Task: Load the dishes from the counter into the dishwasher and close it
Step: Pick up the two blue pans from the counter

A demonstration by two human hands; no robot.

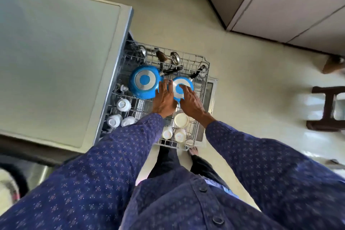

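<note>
1. Your two sleeves, dark blue with a small print, reach forward over the pulled-out dishwasher rack, a grey wire basket standing out over the pale floor.
2. Nearest you in the rack: two white cups, upside down, side by side at the near edge; just beyond them one cream round bowl, also upside down.
3. On the rack's left side: three more white cups, upside down, two close together and one a little farther in.
4. Your left hand lies with straight fingers between the two pans, fingertips touching the rim of the small blue pan.
5. Your right hand lies flat, fingers relaxed, on the upturned base of that small pan; neither hand is curled round anything.
6. Two blue pans in all, both bottom-up in the middle of the rack: the small one, and the large blue pan just left of it, black handles pointing away from you.
7. Far row of the rack: about three ladles or spoons, metal bowls upward; exact count hard to tell.
8. Left of the rack: the grey counter top.
</note>
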